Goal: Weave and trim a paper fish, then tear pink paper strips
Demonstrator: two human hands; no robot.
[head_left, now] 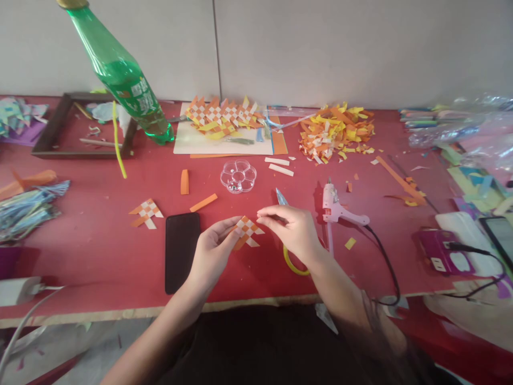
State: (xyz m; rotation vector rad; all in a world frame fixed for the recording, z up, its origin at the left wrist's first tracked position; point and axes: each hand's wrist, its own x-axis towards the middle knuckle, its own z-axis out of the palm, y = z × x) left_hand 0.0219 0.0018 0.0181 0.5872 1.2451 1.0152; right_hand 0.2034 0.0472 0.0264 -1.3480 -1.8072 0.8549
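My left hand (218, 240) pinches an orange and white woven paper fish (247, 231) between thumb and fingers, above the red table. Just right of it, my right hand (290, 227) has its thumb and forefinger pressed together; whatever is in that pinch is too small to make out. Beneath the right hand lie scissors with a yellow handle (294, 263), partly covered. A clear flower-shaped tray (238, 177) with a few tiny pieces sits beyond the hands. Another woven paper fish (148, 213) rests at the left, past a black phone (182, 254).
A pink glue gun (334, 206) with a black cord stands to the right. Behind are a green bottle (132, 88), finished woven fish on a white card (184, 141) and a heap of paper scraps (332, 131). A dark frame (52, 128) lies back left.
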